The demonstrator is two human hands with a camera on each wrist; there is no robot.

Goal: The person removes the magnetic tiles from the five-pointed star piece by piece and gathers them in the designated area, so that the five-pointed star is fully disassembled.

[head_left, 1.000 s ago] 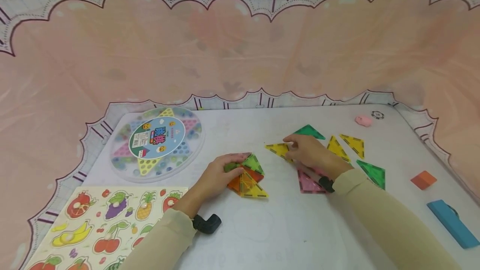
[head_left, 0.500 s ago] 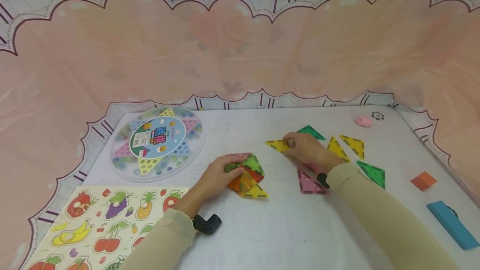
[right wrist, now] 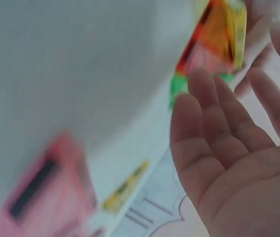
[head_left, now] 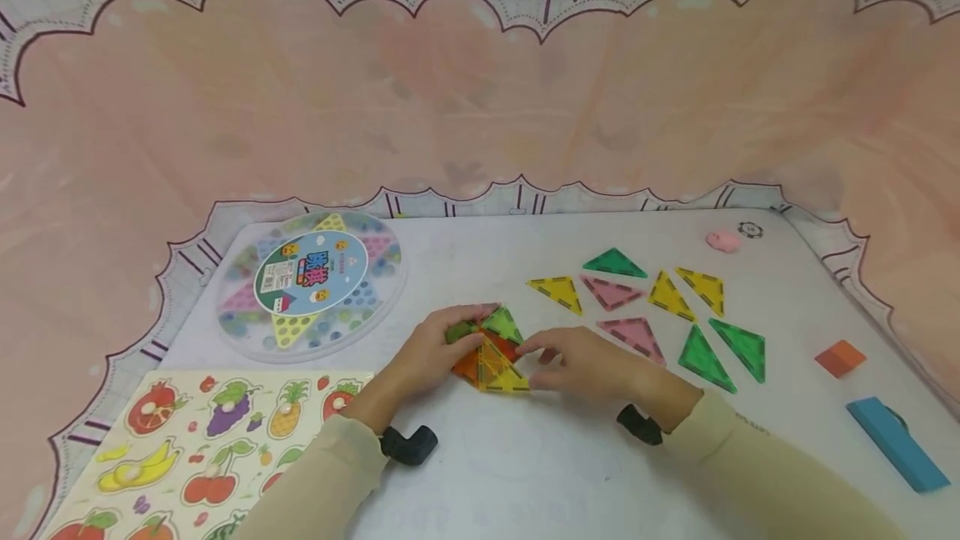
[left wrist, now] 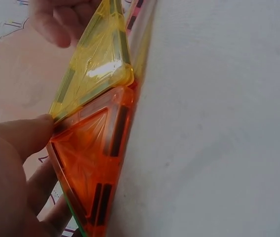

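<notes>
My left hand (head_left: 427, 352) holds a small folded cluster of translucent triangular magnetic tiles, its thumb along one edge and fingers behind. An orange tile (left wrist: 88, 163) and a yellow tile (left wrist: 98, 59) face the left wrist camera; a green tile (head_left: 504, 323) shows at the back of the cluster. From the right, my right hand (head_left: 588, 363) comes close to the yellow side, palm bare and fingers apart in the right wrist view. Whether its fingertips touch the cluster I cannot tell.
Loose triangular tiles lie to the right: yellow (head_left: 558, 292), pink (head_left: 611, 292) and green (head_left: 705, 359) among them. Farther right are an orange block (head_left: 840, 358) and a blue block (head_left: 896, 444). A round checkers box (head_left: 311, 282) and a fruit puzzle board (head_left: 202, 440) occupy the left.
My right hand has let go of a yellow triangle, which lies on the table, and moved left and nearer to the cluster. The left hand keeps its place.
</notes>
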